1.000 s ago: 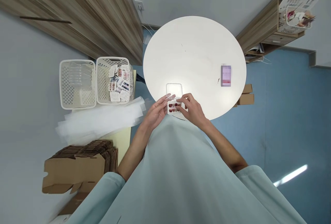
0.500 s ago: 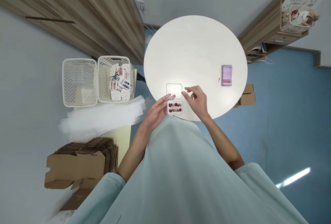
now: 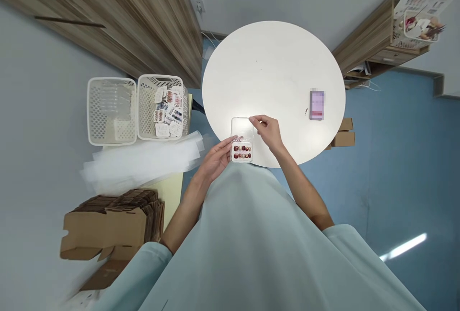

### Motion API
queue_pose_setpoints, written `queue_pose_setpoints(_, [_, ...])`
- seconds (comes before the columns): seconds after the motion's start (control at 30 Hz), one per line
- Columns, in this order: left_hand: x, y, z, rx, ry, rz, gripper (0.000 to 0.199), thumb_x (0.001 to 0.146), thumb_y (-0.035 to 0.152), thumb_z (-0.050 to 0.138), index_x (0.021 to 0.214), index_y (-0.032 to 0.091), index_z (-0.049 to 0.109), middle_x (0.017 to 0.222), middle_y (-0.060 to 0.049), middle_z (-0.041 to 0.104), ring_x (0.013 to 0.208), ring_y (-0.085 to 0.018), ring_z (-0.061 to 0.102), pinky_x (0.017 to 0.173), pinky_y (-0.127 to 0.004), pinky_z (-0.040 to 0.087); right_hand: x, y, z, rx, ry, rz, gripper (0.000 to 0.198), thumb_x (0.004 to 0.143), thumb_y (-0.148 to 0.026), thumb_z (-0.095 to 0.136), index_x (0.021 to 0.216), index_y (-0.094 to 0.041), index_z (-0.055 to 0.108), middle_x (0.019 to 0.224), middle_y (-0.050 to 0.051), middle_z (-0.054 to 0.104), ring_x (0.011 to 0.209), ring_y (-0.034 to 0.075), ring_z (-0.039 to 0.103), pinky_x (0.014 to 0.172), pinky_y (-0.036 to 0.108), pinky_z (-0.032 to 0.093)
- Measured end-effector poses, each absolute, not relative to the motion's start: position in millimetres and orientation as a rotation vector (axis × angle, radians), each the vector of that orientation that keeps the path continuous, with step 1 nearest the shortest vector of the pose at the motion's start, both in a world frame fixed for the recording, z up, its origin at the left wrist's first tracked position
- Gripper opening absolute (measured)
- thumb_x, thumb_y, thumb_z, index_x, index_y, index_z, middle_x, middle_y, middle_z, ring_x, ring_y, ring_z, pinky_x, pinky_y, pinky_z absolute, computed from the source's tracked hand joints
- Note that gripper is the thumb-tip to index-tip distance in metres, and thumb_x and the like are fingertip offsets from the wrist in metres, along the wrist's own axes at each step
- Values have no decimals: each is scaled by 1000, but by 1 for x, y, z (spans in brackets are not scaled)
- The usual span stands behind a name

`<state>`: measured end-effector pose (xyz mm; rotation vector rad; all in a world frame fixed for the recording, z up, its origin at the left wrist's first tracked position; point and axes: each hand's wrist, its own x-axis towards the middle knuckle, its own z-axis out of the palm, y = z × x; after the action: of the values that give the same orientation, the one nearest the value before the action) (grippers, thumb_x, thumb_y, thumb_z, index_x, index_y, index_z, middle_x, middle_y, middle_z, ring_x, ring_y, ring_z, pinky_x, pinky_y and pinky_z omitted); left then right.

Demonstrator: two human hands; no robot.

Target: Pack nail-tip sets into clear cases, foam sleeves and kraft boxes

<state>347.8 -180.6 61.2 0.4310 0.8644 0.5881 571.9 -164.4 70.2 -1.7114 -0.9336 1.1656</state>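
Note:
A small clear plastic case (image 3: 242,159) is open near the table's front edge. In its lower half lies a card of dark red and pale press-on nails (image 3: 243,148), set in two rows. My left hand (image 3: 215,160) grips the case from the left, its fingertips showing through the clear plastic near the hinge. At the top right corner of the raised lid (image 3: 240,126), my right hand (image 3: 269,133) is closed with thumb and finger on the edge.
The round white table (image 3: 273,62) carries a blurred pink-purple box (image 3: 316,105) at right. Left are a white basket (image 3: 145,109) of nail cards, another basket (image 3: 89,112) with clear cases, white translucent sheets (image 3: 143,162) and folded cardboard boxes (image 3: 104,234).
My right hand has moved left and up onto the lid's corner and closed there. The left hand keeps its hold on the case. The camera view has shifted slightly.

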Motion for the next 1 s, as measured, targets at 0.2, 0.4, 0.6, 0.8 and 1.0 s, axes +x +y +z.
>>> queue_pose_setpoints(0.2, [346, -174, 64, 417, 860, 623, 42, 92, 29, 79, 133, 18, 74, 139, -14, 73, 132, -30, 67, 113, -43, 54, 571, -184, 115, -1522, -1140, 1122, 41, 89, -65, 78, 101, -26, 83, 99, 3, 67, 68, 11, 49, 64, 30, 45])
queue_pose_setpoints(0.4, [345, -165, 71, 438, 826, 656, 41, 97, 44, 74, 126, 17, 77, 146, -15, 68, 135, -33, 64, 110, -46, 56, 578, -217, 120, -1440, -1260, 1336, 38, 82, -60, 87, 100, -27, 82, 99, 2, 64, 63, 10, 45, 61, 30, 44])
queue_pose_setpoints(0.6, [344, -160, 76, 535, 837, 630, 44, 89, 34, 83, 129, 19, 76, 150, -13, 66, 143, -35, 57, 119, -49, 49, 575, -231, 109, -1560, -1223, 1357, 37, 81, -56, 87, 94, -25, 74, 98, 1, 67, 65, 11, 49, 64, 30, 45])
queue_pose_setpoints(0.8, [345, -154, 74, 570, 856, 645, 48, 87, 35, 84, 132, 19, 75, 157, -13, 60, 147, -37, 53, 121, -54, 46, 569, -229, 103, -1703, -1059, 1354, 45, 76, -61, 88, 93, -23, 70, 88, 0, 70, 65, 13, 54, 62, 29, 45])
queue_pose_setpoints(1.0, [342, -153, 76, 633, 868, 634, 53, 90, 40, 81, 138, 21, 71, 157, -14, 59, 147, -34, 54, 119, -50, 48, 560, -231, 94, -1581, -979, 1645, 51, 86, -71, 74, 86, -20, 73, 82, 4, 74, 62, 14, 60, 54, 27, 43])
